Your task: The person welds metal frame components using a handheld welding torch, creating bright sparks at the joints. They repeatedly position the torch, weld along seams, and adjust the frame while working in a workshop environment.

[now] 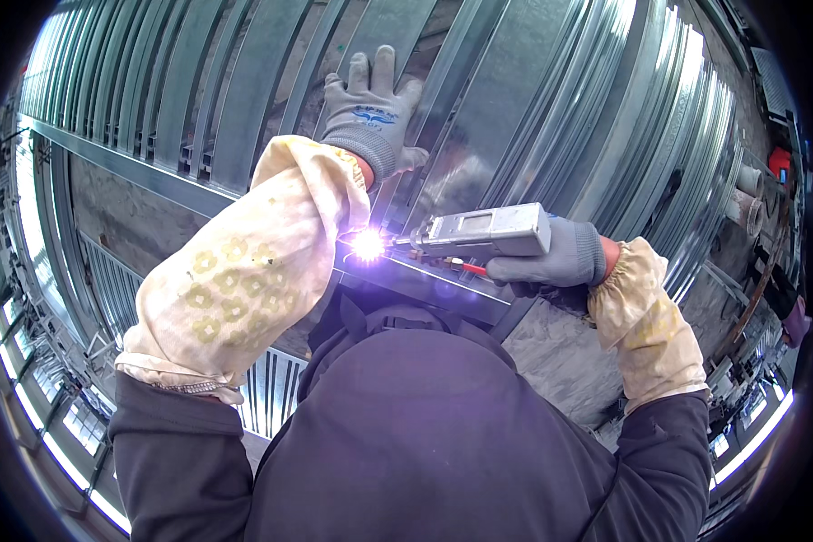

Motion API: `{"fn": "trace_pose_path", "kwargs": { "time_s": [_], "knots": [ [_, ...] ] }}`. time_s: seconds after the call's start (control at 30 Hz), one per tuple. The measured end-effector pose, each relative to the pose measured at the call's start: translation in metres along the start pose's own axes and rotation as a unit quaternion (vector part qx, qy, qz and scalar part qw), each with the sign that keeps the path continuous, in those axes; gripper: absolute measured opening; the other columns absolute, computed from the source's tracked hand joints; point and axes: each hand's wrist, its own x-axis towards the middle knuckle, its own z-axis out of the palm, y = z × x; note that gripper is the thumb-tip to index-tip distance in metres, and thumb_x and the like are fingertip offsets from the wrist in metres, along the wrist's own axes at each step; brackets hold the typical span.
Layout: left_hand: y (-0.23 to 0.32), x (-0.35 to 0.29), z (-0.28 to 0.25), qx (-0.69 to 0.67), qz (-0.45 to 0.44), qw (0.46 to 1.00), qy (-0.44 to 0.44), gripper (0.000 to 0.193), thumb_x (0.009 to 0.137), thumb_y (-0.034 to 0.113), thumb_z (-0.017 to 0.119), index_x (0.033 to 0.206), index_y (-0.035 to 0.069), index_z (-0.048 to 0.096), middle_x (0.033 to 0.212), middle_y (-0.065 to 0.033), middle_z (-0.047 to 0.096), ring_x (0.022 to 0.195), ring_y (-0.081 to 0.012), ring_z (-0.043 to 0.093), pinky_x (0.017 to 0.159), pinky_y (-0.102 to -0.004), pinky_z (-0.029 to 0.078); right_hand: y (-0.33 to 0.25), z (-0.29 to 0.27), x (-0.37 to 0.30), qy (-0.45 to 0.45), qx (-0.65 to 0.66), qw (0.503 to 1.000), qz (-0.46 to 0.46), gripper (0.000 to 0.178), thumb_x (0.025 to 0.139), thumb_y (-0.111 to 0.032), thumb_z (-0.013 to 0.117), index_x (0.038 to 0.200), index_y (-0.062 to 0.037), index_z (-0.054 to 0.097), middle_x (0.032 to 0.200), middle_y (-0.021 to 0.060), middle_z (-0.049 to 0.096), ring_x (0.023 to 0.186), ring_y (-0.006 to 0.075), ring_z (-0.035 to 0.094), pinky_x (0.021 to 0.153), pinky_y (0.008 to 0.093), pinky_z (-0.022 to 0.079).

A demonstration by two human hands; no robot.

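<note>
My right hand (551, 257), in a grey glove, is closed round a handheld welding torch (483, 231) with a boxy silver body. From the torch's tip, pointing left, comes a glaring white-violet arc (369, 244) at the near edge of a metal frame. The glare hides the exact spot being struck. My left hand (370, 104), gloved in grey as well, lies with spread fingers on the flat metal bars (411, 41) beyond the arc. Pale patterned sleeve covers (235, 271) wrap both forearms.
Rows of parallel metal bars (262, 90) stretch away from me, joined to a long cross rail (135, 167). More long profiles (641, 117) are bundled at the right. A slatted metal panel (275, 393) sits low beside my body. Another person's shoe (796, 322) shows at the far right.
</note>
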Motion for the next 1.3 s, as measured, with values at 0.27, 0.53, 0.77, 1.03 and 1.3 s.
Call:
{"fn": "trace_pose_path", "kwargs": {
  "time_s": [0.27,0.53,0.77,1.03,1.3],
  "knots": [
    [-0.001,-0.001,0.003,-0.003,-0.001,1.000,0.014,0.095,0.071,0.054,0.083,0.150,0.025,0.040,0.160,-0.0200,0.019,0.150,-0.0437,0.017,0.116,-0.0621,0.024,0.003,-0.003,0.001,-0.005,-0.027,0.999,-0.028,0.051,0.093,-0.025,0.074,0.136,-0.0039,0.057,0.089,-0.0002,0.062,0.068,0.0063,0.056,0.058,0.0235,0.048],
    [0.000,0.000,0.003,-0.002,-0.003,1.000,0.012,0.095,0.069,0.054,0.083,0.149,0.026,0.040,0.161,-0.0199,0.019,0.150,-0.0437,0.017,0.116,-0.0626,0.025,0.004,-0.004,-0.002,0.004,-0.006,1.000,-0.019,0.045,0.094,-0.021,0.073,0.133,-0.0044,0.058,0.090,0.0001,0.064,0.070,0.0055,0.057,0.056,0.0230,0.047],
    [0.000,-0.003,0.000,-0.011,0.002,1.000,0.027,0.089,0.072,0.054,0.083,0.146,0.022,0.044,0.160,-0.0185,0.021,0.150,-0.0414,0.020,0.114,-0.0626,0.026,0.002,-0.008,-0.001,-0.004,-0.034,0.999,-0.003,0.046,0.093,-0.021,0.073,0.133,-0.0045,0.058,0.091,-0.0001,0.065,0.069,0.0043,0.058,0.055,0.0219,0.047],
    [0.001,0.000,0.001,-0.004,-0.005,1.000,0.003,0.095,0.071,0.054,0.083,0.150,0.028,0.039,0.161,-0.0197,0.018,0.150,-0.0431,0.015,0.116,-0.0625,0.024,0.009,-0.010,0.004,-0.020,-0.074,0.996,-0.055,0.048,0.094,-0.024,0.074,0.134,-0.0027,0.058,0.095,0.0009,0.067,0.071,0.0047,0.059,0.057,0.0228,0.050],
    [-0.001,-0.004,-0.001,-0.017,0.008,1.000,0.009,0.089,0.074,0.052,0.083,0.147,0.023,0.042,0.161,-0.0204,0.019,0.150,-0.0439,0.018,0.116,-0.0620,0.024,0.024,-0.012,0.010,-0.015,-0.186,0.976,-0.112,0.054,0.093,-0.027,0.074,0.138,-0.0038,0.056,0.091,0.0029,0.068,0.069,0.0059,0.058,0.058,0.0250,0.051]
  ]
}}
